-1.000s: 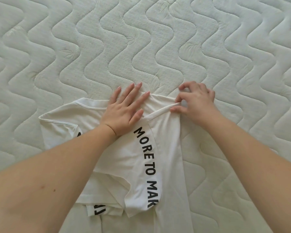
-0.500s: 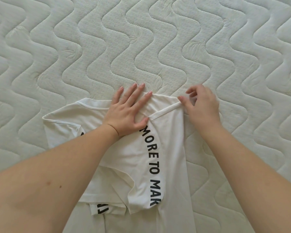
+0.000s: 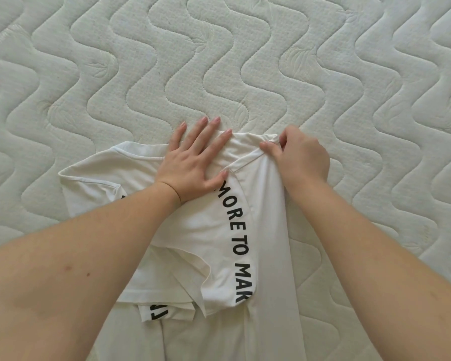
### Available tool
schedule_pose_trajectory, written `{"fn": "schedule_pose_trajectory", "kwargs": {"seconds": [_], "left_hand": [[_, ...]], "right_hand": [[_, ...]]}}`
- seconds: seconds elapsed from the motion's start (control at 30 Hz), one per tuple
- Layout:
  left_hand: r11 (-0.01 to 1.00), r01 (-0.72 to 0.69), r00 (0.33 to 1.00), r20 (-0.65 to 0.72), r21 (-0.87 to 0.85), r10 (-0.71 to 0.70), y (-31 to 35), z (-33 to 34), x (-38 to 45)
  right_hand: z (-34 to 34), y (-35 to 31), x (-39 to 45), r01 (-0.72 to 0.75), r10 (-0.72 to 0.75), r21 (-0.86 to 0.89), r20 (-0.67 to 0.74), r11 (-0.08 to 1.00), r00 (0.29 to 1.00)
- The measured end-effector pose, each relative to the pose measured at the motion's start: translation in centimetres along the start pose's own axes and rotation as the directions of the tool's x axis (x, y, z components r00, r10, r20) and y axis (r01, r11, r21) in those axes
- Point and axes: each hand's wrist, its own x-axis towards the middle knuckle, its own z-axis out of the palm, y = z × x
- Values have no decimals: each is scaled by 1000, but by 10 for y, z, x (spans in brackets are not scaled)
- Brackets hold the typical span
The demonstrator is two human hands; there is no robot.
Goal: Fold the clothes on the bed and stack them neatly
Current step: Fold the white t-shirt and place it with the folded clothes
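Observation:
A white T-shirt (image 3: 214,259) with black lettering "MORE TO MAK" lies partly folded on the quilted mattress (image 3: 219,61). Its right side is folded inward over the middle. My left hand (image 3: 193,162) presses flat on the shirt near the collar, fingers straight and spread. My right hand (image 3: 300,157) pinches the folded fabric edge at the shirt's top right corner, fingers curled. The left sleeve (image 3: 89,188) sticks out to the left. The shirt's lower part runs out of the bottom of the view.
The pale quilted mattress with wavy stitching stretches all round the shirt, to the far side, left and right. No other clothes are in view.
My right hand has drawn the top right fold edge slightly outward and up to the shirt's corner. My left hand stays pressed on the collar area.

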Motion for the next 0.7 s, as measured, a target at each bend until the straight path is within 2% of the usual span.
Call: {"fn": "schedule_pose_trajectory", "kwargs": {"seconds": [0.1, 0.23, 0.3, 0.5, 0.7], "left_hand": [[1000, 8, 1000, -15, 2, -8, 0, 3, 0], [1000, 9, 1000, -26, 17, -9, -1, 6, 1], [1000, 15, 999, -36, 23, -14, -1, 6, 1], [1000, 11, 999, -34, 12, -11, 0, 5, -1], [1000, 16, 1000, -15, -7, -17, -1, 5, -2]], "right_hand": [[0, 5, 3, 22, -25, -26, -103, 999, 994], [2, 6, -15, 70, -47, 76, -264, 995, 963], [9, -2, -38, 126, -101, 69, -292, 990, 951], [54, -4, -124, 377, -405, -222, -98, 899, 909], [77, 10, -135, 434, -449, -274, 8, 858, 894]]}}
